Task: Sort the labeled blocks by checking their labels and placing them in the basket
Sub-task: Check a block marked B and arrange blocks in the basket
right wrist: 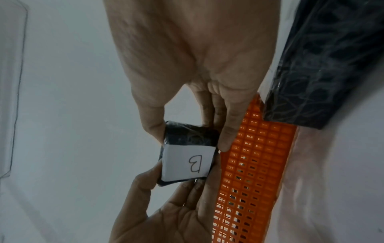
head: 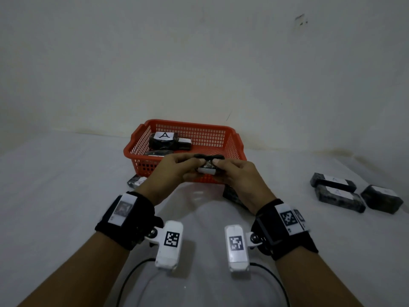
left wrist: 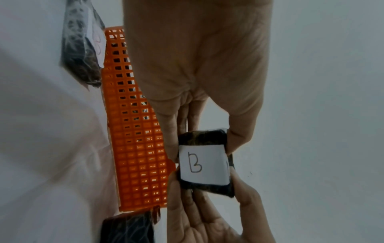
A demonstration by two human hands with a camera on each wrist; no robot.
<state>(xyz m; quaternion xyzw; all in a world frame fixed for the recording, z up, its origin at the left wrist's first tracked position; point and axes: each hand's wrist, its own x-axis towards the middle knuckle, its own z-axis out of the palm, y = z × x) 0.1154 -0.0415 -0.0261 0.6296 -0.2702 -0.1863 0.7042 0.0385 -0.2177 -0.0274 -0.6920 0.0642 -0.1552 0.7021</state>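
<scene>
A black wrapped block (head: 207, 168) with a white label is held up in front of the orange basket (head: 190, 125). My left hand (head: 194, 167) pinches its left end and my right hand (head: 218, 169) pinches its right end. The label on this block (left wrist: 204, 164) reads B in the left wrist view. The right wrist view shows the same B block (right wrist: 187, 156) with thumbs and fingers round both its ends. In the basket lie a block labelled A (head: 163, 138) and two more blocks beside it.
Three labelled blocks (head: 338, 198) lie on the white table at the right. Another block (head: 136, 181) sits at the basket's front left corner, and one (head: 234, 196) lies under my right wrist. A wall rises just behind the basket. Black cables run near my forearms.
</scene>
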